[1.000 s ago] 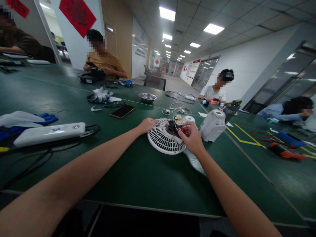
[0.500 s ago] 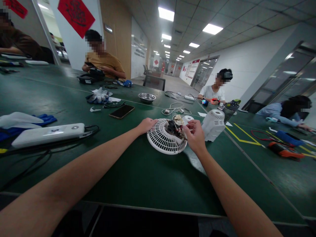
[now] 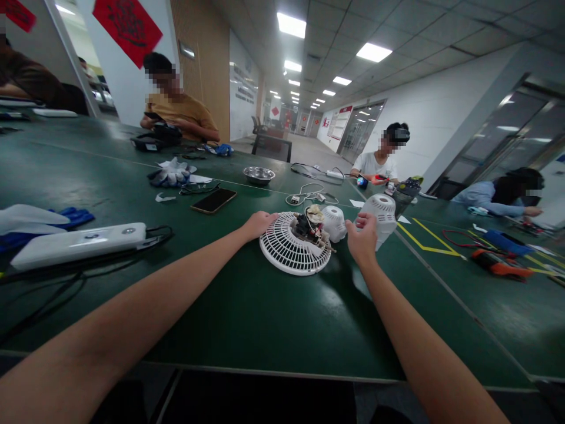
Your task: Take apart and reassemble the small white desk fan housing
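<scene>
A round white fan grille (image 3: 286, 253) lies on the green table, with an exposed fan motor (image 3: 309, 224) and wires at its middle. My left hand (image 3: 260, 225) is closed on the grille's left rim. My right hand (image 3: 362, 240) is off the motor, just right of the grille, its fingers half curled and the thumb apart, with nothing seen between them. Between grille and right hand sits a white rounded motor cover (image 3: 334, 222). Directly behind the right hand stands a white vented plastic housing (image 3: 383, 215), partly hidden by the fingers.
A phone (image 3: 214, 201), a metal bowl (image 3: 259, 175), a coiled white cable (image 3: 309, 195) and gloves (image 3: 172, 172) lie beyond the grille. A white power bank-like box (image 3: 79, 244) is at left. An orange multimeter-like device (image 3: 501, 264) lies right. Several people sit around the table.
My right hand has moved right, away from the motor, toward the white housing, uncovering the motor cover. My left hand stays on the grille. The view has shifted slightly.
</scene>
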Action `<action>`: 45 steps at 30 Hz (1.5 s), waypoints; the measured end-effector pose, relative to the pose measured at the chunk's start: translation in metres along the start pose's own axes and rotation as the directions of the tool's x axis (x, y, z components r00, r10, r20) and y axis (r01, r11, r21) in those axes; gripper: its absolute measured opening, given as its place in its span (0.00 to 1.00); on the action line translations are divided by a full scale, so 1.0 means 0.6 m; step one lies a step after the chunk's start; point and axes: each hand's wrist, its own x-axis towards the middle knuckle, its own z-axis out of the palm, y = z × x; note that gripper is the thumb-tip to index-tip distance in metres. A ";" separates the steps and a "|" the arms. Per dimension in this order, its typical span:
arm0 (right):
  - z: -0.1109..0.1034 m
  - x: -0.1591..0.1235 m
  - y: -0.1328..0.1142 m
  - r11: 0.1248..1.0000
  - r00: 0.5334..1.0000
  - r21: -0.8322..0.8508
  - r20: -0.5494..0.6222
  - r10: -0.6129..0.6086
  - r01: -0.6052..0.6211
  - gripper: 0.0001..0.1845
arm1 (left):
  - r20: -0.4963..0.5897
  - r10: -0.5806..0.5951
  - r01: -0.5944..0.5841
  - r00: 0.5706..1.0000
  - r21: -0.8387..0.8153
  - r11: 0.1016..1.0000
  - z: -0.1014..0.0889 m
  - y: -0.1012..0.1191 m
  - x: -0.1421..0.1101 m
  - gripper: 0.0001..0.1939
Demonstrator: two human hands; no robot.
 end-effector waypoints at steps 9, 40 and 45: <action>0.020 -0.010 0.044 0.974 0.971 -0.206 0.234 -0.045 0.095 0.42 | 0.006 0.004 -0.004 1.000 -0.018 1.000 0.000 -0.001 0.001 0.29; -0.049 0.042 0.079 0.891 0.941 -0.309 -0.057 0.333 -0.334 0.53 | 0.008 -0.012 0.012 1.000 -0.035 0.999 0.001 0.000 0.000 0.28; -0.040 0.045 0.102 0.842 0.891 -0.314 -0.029 0.454 -0.439 0.50 | 0.021 0.007 -0.007 1.000 -0.029 1.000 0.001 -0.002 0.001 0.30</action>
